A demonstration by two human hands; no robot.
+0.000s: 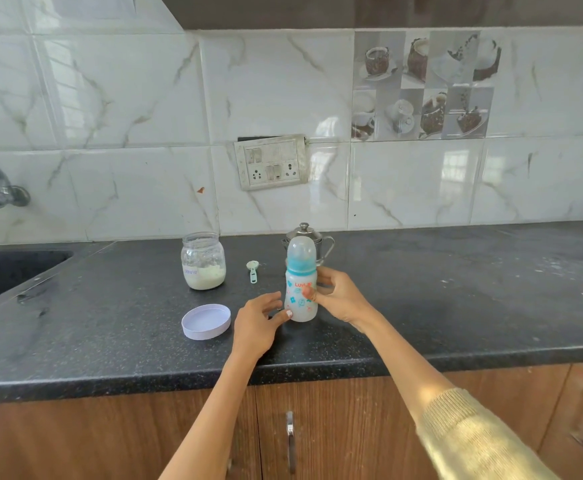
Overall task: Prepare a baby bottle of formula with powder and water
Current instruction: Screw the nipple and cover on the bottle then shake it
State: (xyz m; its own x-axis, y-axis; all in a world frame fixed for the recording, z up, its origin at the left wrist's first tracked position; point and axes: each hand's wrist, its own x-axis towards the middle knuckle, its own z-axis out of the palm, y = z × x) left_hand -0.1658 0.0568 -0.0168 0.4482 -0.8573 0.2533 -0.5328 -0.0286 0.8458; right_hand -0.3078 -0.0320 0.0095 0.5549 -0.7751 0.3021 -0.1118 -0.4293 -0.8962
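Centre-left of frame: open powder jar (203, 260) upright on the dark counter (456, 299), its lid (206, 321) lying apart below it. Measuring scoop (253, 270) lies right of the jar. Left hand (259, 323) relaxed, thumb tip touching the bottle base. Capped baby bottle (301, 285) upright at centre. Right hand (338, 296) grips its body. Steel pot (309, 242) stands just behind
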